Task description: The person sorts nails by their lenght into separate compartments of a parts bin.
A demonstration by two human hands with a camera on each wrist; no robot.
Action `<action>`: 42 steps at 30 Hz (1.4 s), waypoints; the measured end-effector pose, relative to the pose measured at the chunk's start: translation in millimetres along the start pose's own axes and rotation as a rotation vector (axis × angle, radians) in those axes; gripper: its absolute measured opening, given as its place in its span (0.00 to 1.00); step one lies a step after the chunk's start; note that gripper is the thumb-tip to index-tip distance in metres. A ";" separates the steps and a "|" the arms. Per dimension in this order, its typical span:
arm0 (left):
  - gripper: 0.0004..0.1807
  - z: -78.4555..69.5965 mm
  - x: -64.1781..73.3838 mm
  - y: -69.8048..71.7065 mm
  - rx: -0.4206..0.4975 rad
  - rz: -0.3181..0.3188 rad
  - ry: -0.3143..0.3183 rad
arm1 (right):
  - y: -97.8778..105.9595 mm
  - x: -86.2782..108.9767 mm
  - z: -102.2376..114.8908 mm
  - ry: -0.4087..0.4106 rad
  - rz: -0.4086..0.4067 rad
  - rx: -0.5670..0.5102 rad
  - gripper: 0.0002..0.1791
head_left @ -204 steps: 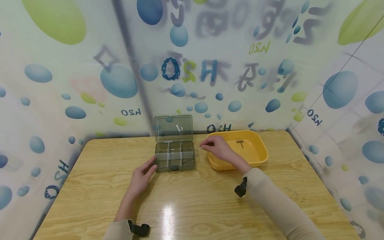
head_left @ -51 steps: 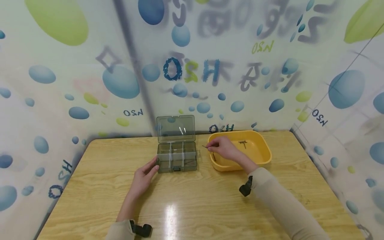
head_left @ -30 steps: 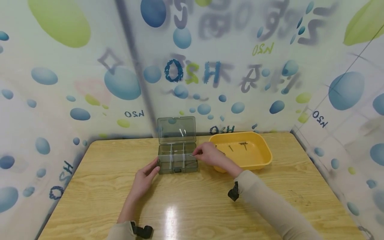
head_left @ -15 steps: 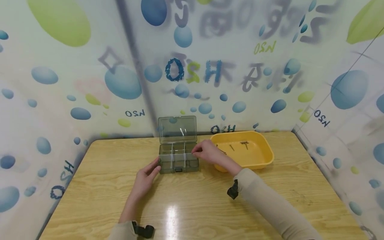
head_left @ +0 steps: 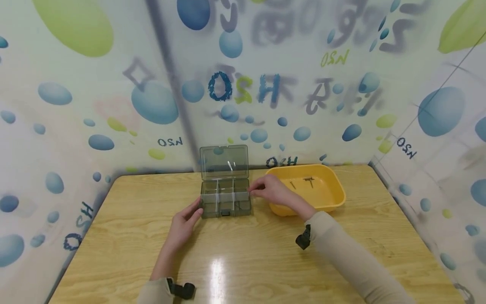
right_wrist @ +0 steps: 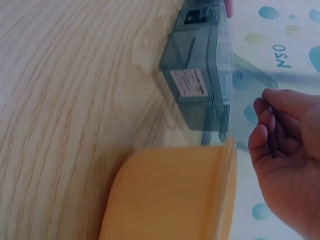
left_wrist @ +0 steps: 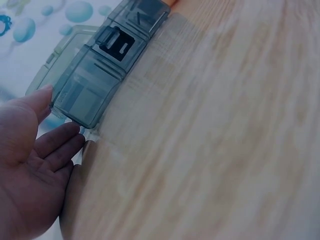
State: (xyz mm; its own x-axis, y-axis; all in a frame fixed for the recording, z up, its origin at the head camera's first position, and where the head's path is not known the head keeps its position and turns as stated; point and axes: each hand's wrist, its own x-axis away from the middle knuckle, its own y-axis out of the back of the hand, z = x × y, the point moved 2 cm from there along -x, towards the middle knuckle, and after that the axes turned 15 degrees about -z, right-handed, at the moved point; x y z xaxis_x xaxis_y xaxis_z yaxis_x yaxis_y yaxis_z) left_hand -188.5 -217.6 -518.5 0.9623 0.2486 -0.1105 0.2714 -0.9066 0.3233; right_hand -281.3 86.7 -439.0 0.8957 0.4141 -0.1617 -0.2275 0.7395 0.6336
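A smoky see-through divider box (head_left: 226,208) stands near the back of the table with its lid (head_left: 224,162) raised. My left hand (head_left: 184,221) rests at its left side, thumb and fingertips touching the near left corner. Thin dark screws (head_left: 238,206) lie in the box's front right compartment. My right hand (head_left: 271,189) hovers between the box's right wall and the yellow tray. Its fingers are curled, thumb against the index finger, with nothing visible between them in the right wrist view. A few screws (head_left: 309,180) lie in the yellow tray (head_left: 334,202).
The wooden table (head_left: 243,257) reaches back to a patterned wall (head_left: 326,135). A white label (right_wrist: 189,82) is on the box's right side. The hand and forearm cover the tray's left part in the head view.
My right hand brought a pinched screw from the tray to the box's right side, then drew back slightly right without it. The front right compartment's contents look different. The left hand stays put.
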 end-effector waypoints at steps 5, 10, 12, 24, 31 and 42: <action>0.26 7.0 -2.8 -1.3 0.013 -0.001 -0.009 | 12.3 5.7 -6.8 -0.015 -0.033 0.020 0.10; 0.27 7.3 -2.2 -1.6 0.006 -0.002 -0.006 | 20.5 9.8 -16.5 -0.022 -0.054 0.023 0.10; 0.27 6.9 -1.8 -1.6 0.008 -0.002 -0.003 | 23.9 10.8 -20.8 -0.028 -0.065 0.026 0.10; 0.27 5.7 -1.6 -0.8 0.002 -0.001 -0.004 | 40.1 13.3 -49.5 -0.067 -0.116 0.027 0.10; 0.27 6.6 -1.1 -0.1 -0.008 -0.006 -0.009 | 41.6 12.4 -72.1 -0.109 -0.138 0.052 0.12; 0.27 6.2 -0.7 -0.4 0.000 -0.010 -0.015 | 43.1 11.3 -94.4 -0.200 -0.133 0.098 0.10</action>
State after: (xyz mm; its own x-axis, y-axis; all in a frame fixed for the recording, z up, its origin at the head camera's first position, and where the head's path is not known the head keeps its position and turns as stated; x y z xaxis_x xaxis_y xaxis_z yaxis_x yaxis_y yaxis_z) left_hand -189.3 -219.5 -524.3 0.9590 0.2528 -0.1277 0.2812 -0.9042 0.3216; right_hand -317.0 173.4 -485.0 0.9752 0.1962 -0.1024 -0.0729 0.7216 0.6884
